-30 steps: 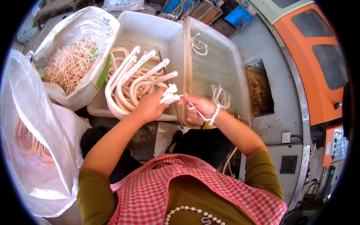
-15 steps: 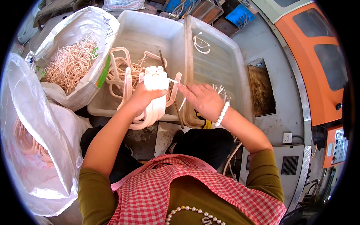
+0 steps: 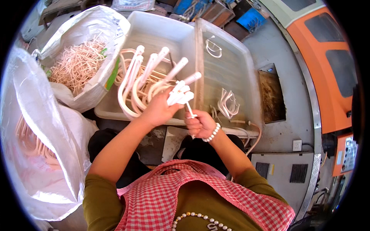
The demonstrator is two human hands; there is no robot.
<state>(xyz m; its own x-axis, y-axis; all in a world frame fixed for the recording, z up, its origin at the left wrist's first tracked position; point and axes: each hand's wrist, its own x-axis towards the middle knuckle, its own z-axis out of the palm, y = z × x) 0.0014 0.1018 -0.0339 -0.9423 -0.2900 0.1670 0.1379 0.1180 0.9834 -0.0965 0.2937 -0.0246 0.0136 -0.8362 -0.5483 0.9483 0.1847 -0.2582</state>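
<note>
A bundle of pale pink-white, U-shaped plastic pieces (image 3: 124, 86) is gripped near one set of ends by my left hand (image 3: 158, 108). The pieces fan out, their rounded far ends pointing up and to the right, while the near ends cluster as bright white tips (image 3: 180, 93) beside my fingers. Close by on the right, my right hand (image 3: 201, 124), wearing a white bead bracelet, is closed around a thin white plastic strip (image 3: 189, 109) that reaches up to those tips. Whether the strip is joined to a tip, I cannot tell.
Behind the bundle stands a whitish bin (image 3: 158, 29) with more plastic pieces; beside it, another bin (image 3: 239, 46) contains white looped scraps (image 3: 229, 104). A white sack (image 3: 92, 23) of thin pink sticks (image 3: 79, 63) and another sack (image 3: 34, 96) are left. An orange machine (image 3: 327, 38) stands right.
The bundle has tipped, its ends now fanned out and its white tips turned toward my right hand. My right hand has moved down and closed around the strip.
</note>
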